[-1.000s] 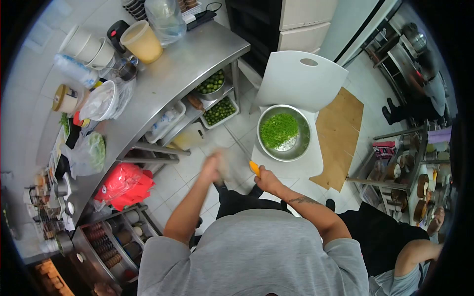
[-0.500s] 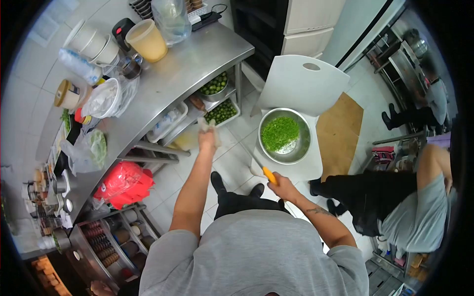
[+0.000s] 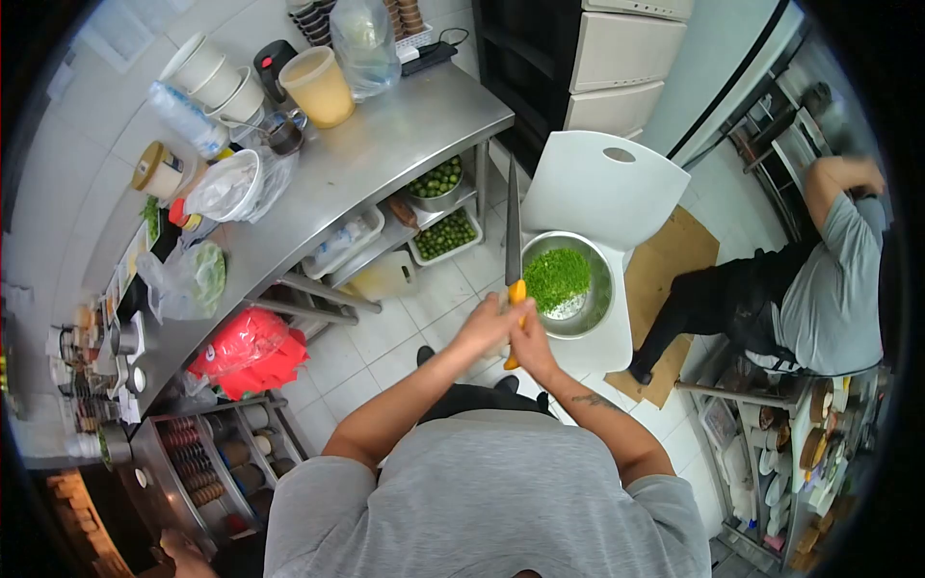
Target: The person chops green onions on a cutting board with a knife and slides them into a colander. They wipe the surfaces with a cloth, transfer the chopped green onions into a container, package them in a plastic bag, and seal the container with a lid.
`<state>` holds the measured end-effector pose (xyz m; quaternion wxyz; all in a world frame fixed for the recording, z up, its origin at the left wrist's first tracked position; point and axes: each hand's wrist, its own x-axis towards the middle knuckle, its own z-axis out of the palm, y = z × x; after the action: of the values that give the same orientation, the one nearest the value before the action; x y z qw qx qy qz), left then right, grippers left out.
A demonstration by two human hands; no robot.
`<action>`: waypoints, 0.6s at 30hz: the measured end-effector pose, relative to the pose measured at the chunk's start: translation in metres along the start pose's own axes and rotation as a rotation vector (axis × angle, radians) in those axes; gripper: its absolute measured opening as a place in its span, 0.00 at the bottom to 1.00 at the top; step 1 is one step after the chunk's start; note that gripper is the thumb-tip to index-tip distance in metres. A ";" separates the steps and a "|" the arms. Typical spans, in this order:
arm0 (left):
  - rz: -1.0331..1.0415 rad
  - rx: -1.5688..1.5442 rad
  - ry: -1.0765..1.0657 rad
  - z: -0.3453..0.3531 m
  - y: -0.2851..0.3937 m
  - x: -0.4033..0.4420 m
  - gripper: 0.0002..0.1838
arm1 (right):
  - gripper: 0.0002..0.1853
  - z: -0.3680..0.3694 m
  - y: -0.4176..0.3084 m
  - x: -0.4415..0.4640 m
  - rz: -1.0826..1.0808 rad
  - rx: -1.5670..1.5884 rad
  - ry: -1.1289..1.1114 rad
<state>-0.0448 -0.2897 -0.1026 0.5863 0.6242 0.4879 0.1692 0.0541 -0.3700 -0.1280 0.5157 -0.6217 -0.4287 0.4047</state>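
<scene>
The long, yellow-handled steel knife [image 3: 513, 231] is held beside the round, silvery metal bowl [image 3: 603, 299], its handle [image 3: 517, 291] wrapped by the right grip [image 3: 530, 339]. The left grip [image 3: 488, 326] is curled against it, slightly blurred; its hold cannot be told. Cuts could be caused by slipping, or the bowl knocked by careless turning.

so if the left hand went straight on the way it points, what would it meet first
Probably the yellow knife handle in the right hand; the steel bowl appears beyond it. Depth is unclear, so the left hand may already touch the handle.
</scene>
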 end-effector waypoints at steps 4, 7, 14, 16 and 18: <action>0.082 0.089 0.055 -0.005 0.025 -0.004 0.26 | 0.20 0.001 -0.023 0.002 -0.320 -0.298 -0.076; 0.172 -0.179 0.122 -0.002 -0.006 0.018 0.18 | 0.23 -0.005 -0.046 -0.003 -0.398 -0.452 -0.160; 0.316 -0.389 0.243 -0.058 0.062 -0.024 0.13 | 0.19 -0.007 -0.057 0.017 -0.069 0.234 -0.153; 0.352 -0.366 0.262 -0.079 0.078 -0.027 0.12 | 0.15 0.004 -0.064 0.031 0.294 0.593 -0.143; 0.342 -0.348 0.169 -0.093 0.075 -0.021 0.12 | 0.15 0.011 -0.070 0.053 0.413 0.807 -0.300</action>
<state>-0.0964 -0.2419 -0.0043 0.6048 0.5709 0.3862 0.3989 0.0515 -0.3089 -0.0633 0.5572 -0.3786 -0.1744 0.7182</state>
